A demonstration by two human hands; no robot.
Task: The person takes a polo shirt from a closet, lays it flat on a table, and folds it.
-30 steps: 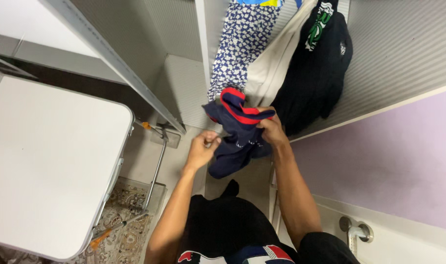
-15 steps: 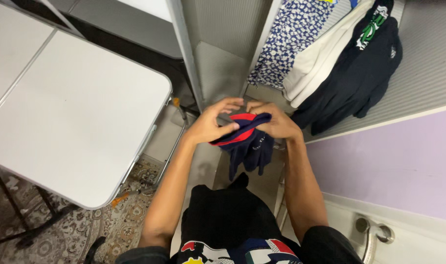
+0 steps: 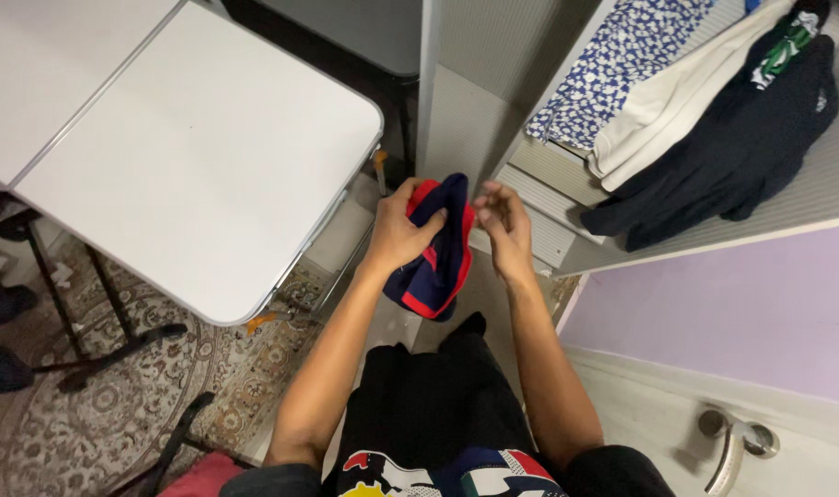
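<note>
My left hand (image 3: 399, 230) grips a bunched navy garment with red trim (image 3: 440, 253), which hangs down in front of my lap. My right hand (image 3: 504, 221) hovers just right of the garment with fingers spread, its fingertips close to the cloth's top edge. Whether they touch it is unclear. Both forearms reach forward from my body, over black clothing.
A white folding table (image 3: 189, 156) stands at the left over a patterned rug (image 3: 162, 387). To the right, a grey cabinet shelf (image 3: 806, 207) holds a blue floral cloth (image 3: 613, 69), a cream garment (image 3: 677, 106) and a dark navy garment (image 3: 732, 156). A lilac wall (image 3: 741, 304) and a metal handle (image 3: 737, 442) lie lower right.
The view has swung right to left, bringing the table closer. My right hand has let go of the garment and opened; the left hand keeps the cloth, now hanging more vertically.
</note>
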